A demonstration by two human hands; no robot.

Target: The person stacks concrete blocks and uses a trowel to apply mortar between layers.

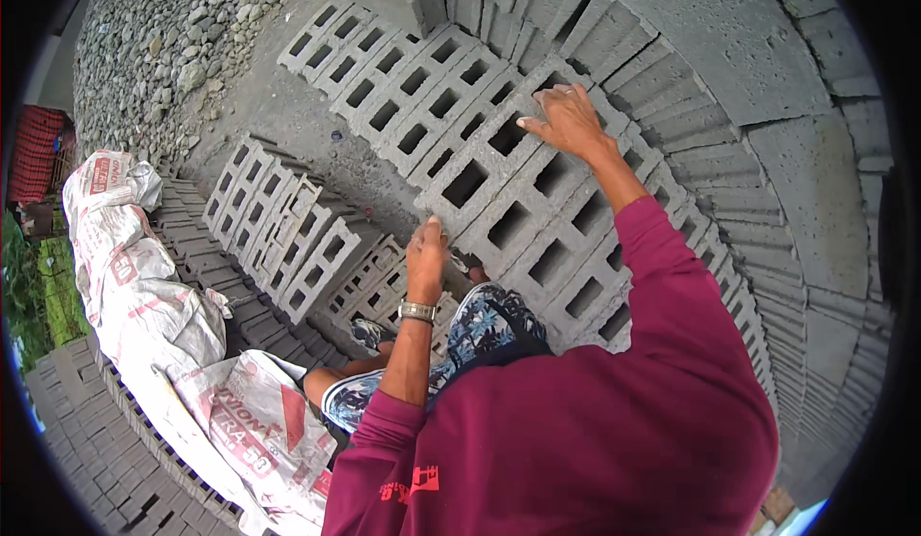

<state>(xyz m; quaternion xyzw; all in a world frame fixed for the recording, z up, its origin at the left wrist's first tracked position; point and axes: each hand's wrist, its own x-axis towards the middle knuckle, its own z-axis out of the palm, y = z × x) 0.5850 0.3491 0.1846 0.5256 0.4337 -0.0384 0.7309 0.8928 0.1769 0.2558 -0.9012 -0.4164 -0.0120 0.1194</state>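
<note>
A grey hollow concrete block [484, 157] with rectangular holes lies in a long row of similar blocks, its holes facing up. At its far part, my right hand [576, 126] bends over the block, thumb and fingers on either side of the wall between two holes. My left hand [425, 260], a watch [417, 312] on its wrist, is by the block's near left end. Its fingers are bent and close together, the tips at the block's corner. What they hold, if anything, is hidden.
To the left stands a smaller group of hollow blocks [278, 224]. White printed sacks [144, 296] lie over stacked blocks beyond it. Stones [182, 47] are heaped at the far left. High stacked block walls [729, 52] curve along the right. My legs and shoes [369, 335] are between the groups.
</note>
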